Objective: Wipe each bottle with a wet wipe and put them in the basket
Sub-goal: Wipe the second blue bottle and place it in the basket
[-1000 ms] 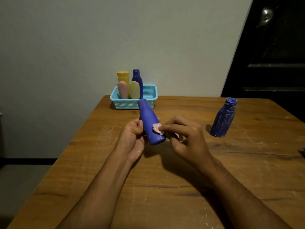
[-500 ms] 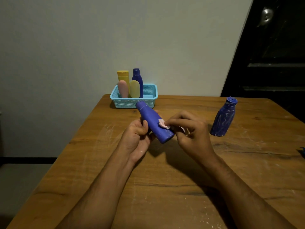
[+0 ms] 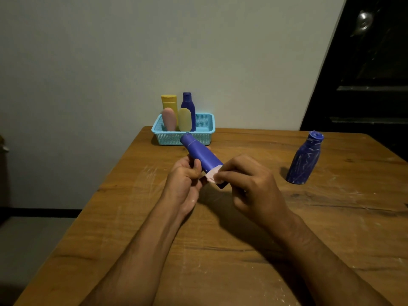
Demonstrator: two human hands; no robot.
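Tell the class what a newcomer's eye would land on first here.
First, the blue bottle held tilted above mid-table: the left hand grips it while the right hand pinches a wet wipe against its base. Next, the streaked blue bottle standing at right, and the turquoise basket behind.

Left hand (image 3: 185, 175), right hand (image 3: 249, 182) (both curled).

Six bottles in all: four stand in the one basket (image 3: 205, 138) at the tabletop's far edge, namely a yellow bottle (image 3: 169, 102), a blue bottle (image 3: 187, 103), a pink bottle (image 3: 169, 119) and a pale yellow bottle (image 3: 184, 119). One held bottle (image 3: 202, 154) is in two hands, with one wipe (image 3: 213, 176) on it. One streaked bottle (image 3: 305, 161) stands near the right edge.
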